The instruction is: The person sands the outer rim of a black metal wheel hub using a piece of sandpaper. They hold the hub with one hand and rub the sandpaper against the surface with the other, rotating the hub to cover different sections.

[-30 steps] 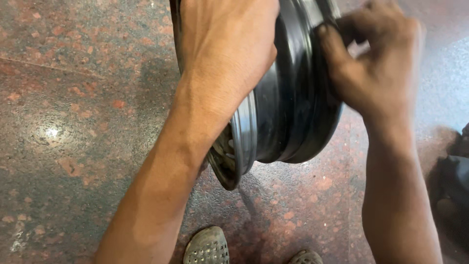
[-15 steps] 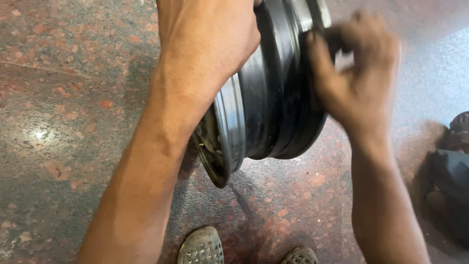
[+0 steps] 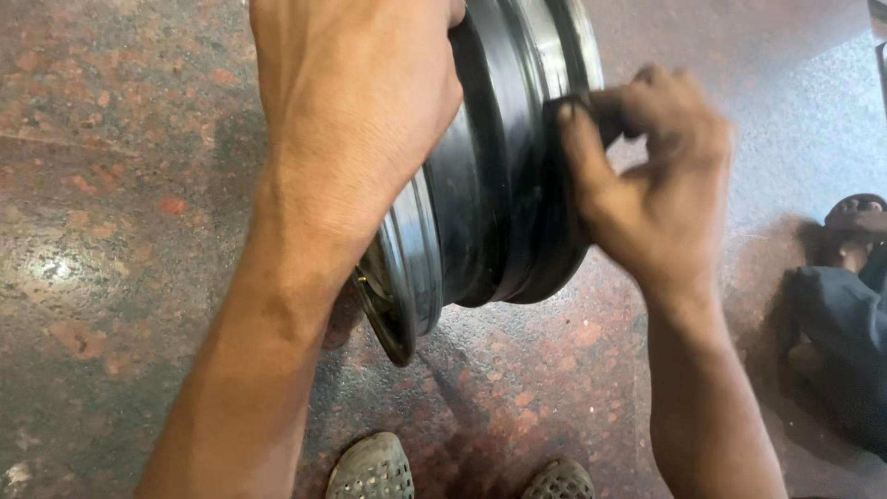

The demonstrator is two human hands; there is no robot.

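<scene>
Underfoot, floor: reddish-brown speckled stone floor [image 3: 111, 231] fills the view, with a paler grey stretch at upper right.
Wheel rim: a dark metal wheel rim [image 3: 480, 212] stands on edge on the floor, its lowest lip touching the stone near the middle of the view.
Rim axis: the axle line runs roughly level, left to right and slightly toward the camera; one open face looks left, the other right.
Rim tilt: the rim leans a little, its top running out of the upper edge of the view.
Rim surface: the curved barrel faces the camera, glossy, with a bright outer lip at lower left.
Left hand: the left hand [image 3: 356, 111] lies over the left side of the rim, fingers curled over the far edge and hidden, gripping the lip.
Right hand: the right hand [image 3: 647, 185] is closed around a black rubber band [image 3: 564, 185] wrapped on the right part of the barrel, thumb pressed flat on it; the hand is blurred.
Dark bundle: a dark cloth-like shape [image 3: 845, 305] lies at the right edge, well apart from the rim.
Sandals: two grey perforated sandals [image 3: 374, 467] show at the bottom edge, near the rim's base.
</scene>
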